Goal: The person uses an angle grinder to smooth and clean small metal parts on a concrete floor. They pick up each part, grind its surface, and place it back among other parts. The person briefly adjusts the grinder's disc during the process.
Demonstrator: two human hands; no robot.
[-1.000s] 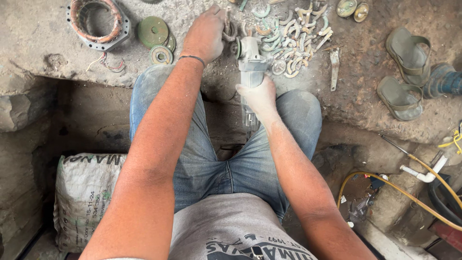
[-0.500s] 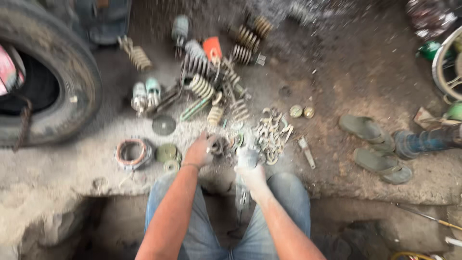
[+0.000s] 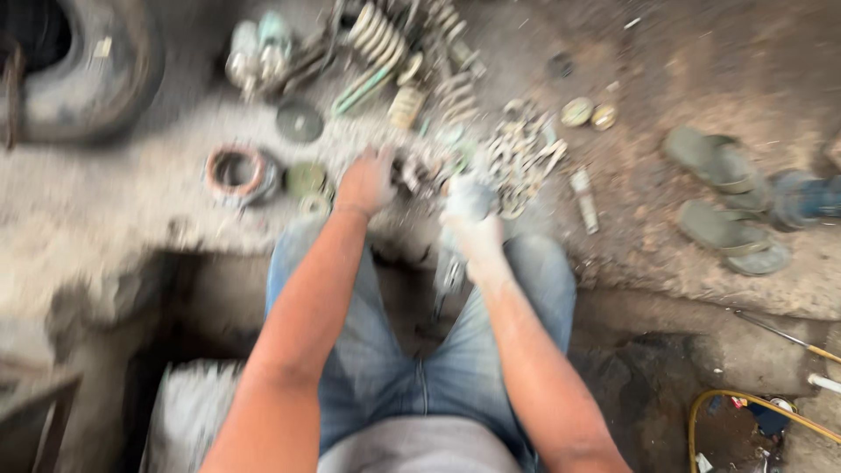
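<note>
The picture is motion-blurred. I sit with my legs in blue jeans in a pit at the edge of a dirty concrete floor. My left hand (image 3: 366, 180) reaches forward, palm down, onto a heap of small metal parts (image 3: 517, 153); blur hides whether its fingers hold anything. My right hand (image 3: 473, 219), dusty white, is closed around a grey metal tool (image 3: 451, 271) that stands upright between my knees, its lower end pointing down into the pit.
A tyre (image 3: 79, 70) lies at the far left, with coil springs (image 3: 377, 35) and a dark disc (image 3: 300, 121) beyond my hands. A rusty ring (image 3: 235, 171) and green discs (image 3: 305, 180) sit left of my left hand. A pair of sandals (image 3: 727, 210) lies to the right, a yellow hose (image 3: 753, 403) lower right, and a sack (image 3: 193, 403) in the pit.
The view swung up to show the tyre and springs, then dropped back and closer. Both hands stayed at the heap, with the right still on the tool.
</note>
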